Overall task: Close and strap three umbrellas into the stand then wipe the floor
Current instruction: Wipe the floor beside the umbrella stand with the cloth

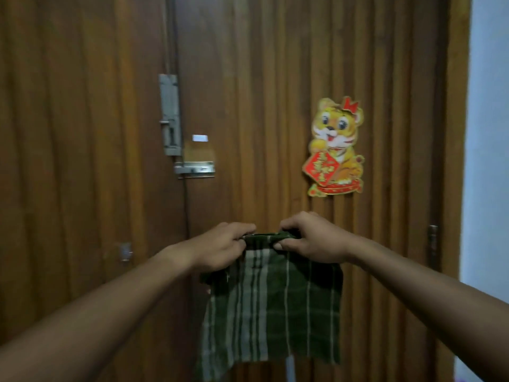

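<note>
A dark green cloth (272, 307) with pale stripes hangs in front of me. My left hand (220, 245) pinches its top edge at the left, and my right hand (314, 238) pinches the same edge at the right. The two hands are close together, with the cloth bunched between them and hanging down loose below. No umbrella, stand or floor is in view.
A brown wooden double door (96, 133) fills the view right behind the cloth. It carries metal bolts (170, 117) near its middle seam and a yellow tiger decoration (336, 147) on the right leaf. A pale wall (487, 133) runs along the right edge.
</note>
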### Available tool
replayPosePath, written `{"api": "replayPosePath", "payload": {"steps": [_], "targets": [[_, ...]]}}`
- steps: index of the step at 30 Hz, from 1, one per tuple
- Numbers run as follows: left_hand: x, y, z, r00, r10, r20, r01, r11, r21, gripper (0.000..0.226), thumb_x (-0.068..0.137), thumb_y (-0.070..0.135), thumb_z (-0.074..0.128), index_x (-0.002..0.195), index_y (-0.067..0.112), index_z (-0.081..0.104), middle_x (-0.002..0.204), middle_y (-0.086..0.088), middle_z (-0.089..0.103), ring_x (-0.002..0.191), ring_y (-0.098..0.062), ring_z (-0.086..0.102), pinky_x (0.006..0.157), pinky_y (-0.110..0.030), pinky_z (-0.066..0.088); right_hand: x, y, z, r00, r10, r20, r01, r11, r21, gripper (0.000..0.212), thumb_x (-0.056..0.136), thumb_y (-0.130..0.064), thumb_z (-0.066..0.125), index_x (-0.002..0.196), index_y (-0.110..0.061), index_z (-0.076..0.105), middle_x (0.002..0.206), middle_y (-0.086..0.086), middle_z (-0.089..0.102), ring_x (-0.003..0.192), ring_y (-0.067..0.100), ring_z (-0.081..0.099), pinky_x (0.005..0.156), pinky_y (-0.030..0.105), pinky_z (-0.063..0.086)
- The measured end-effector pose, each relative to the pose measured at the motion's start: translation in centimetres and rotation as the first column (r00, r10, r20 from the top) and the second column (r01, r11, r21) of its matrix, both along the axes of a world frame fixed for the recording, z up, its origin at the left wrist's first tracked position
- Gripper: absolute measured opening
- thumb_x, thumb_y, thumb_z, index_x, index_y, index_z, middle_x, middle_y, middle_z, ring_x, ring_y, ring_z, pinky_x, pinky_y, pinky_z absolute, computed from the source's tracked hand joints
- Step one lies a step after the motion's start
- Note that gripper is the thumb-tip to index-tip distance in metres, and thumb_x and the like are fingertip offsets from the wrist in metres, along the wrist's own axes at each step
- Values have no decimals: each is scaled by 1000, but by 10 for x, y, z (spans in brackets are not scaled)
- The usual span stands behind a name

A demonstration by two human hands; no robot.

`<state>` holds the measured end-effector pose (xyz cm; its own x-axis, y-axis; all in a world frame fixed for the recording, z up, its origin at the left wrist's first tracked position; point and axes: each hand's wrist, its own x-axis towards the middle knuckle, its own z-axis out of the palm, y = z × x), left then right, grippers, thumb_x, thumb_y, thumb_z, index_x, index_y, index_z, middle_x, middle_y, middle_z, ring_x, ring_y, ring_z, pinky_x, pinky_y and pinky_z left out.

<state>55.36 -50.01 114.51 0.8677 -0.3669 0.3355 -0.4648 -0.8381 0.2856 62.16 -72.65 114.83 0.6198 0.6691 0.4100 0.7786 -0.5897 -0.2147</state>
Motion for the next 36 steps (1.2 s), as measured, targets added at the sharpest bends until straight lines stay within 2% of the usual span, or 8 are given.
{"api": "replayPosePath", "payload": {"steps": [3,7,10,14,17,21,29,36], "targets": [[-14,70,3,996,82,-36,-85,993,-84,24,95,25,46,78,10,53,78,-3,57,78,-23,56,72,-39,39,-7,77,-2,997,82,10,-83,996,32,21,91,-38,70,81,-19,69,74,-2,70,73,12,66,69,38,53],[-28,142,0,982,188,-36,-191,973,-127,54,90,65,49,70,15,57,69,5,54,65,-12,52,64,-35,35,-9,157,2,983,166,-81,-162,985,54,21,90,-40,72,84,-20,71,76,0,71,68,7,64,64,31,49],[-36,189,-11,973,226,-40,-229,956,-185,43,99,52,49,65,27,57,63,13,57,61,-5,54,63,-33,39,-12,205,9,932,267,-245,-245,963,115,29,87,-52,70,91,-24,75,90,-4,74,85,9,70,77,32,56],[-34,237,-23,937,348,17,-336,917,-212,38,98,48,52,74,21,64,71,1,67,70,-14,64,67,-38,48,-1,259,0,917,315,-244,-270,942,198,17,93,-31,71,93,-15,76,89,-3,75,87,14,70,83,35,56],[-24,260,-37,864,499,73,-482,860,-166,31,96,50,51,82,31,71,79,12,70,78,-10,65,73,-40,56,14,296,-21,948,237,-212,-189,956,227,10,90,-32,74,84,-24,75,84,-8,73,83,11,68,83,42,58],[-4,277,-57,806,543,234,-473,829,-298,16,93,44,58,105,39,68,104,16,68,97,-11,62,85,-37,53,26,330,-37,993,28,-119,5,962,273,10,86,-42,74,80,-35,69,97,-12,69,99,14,63,87,43,55],[23,289,-93,656,655,374,-549,755,-358,4,89,37,63,92,35,62,88,14,55,84,-18,61,66,-34,49,23,363,-77,945,-297,141,235,910,341,13,92,-42,66,90,-30,61,97,-10,63,87,19,62,72,34,51],[15,286,-122,651,666,363,-584,746,-321,13,87,36,65,97,31,74,98,17,66,85,-15,66,64,-30,53,19,360,-125,941,-336,46,301,888,347,18,89,-47,68,97,-32,72,98,-12,74,88,18,70,71,34,58]]}}
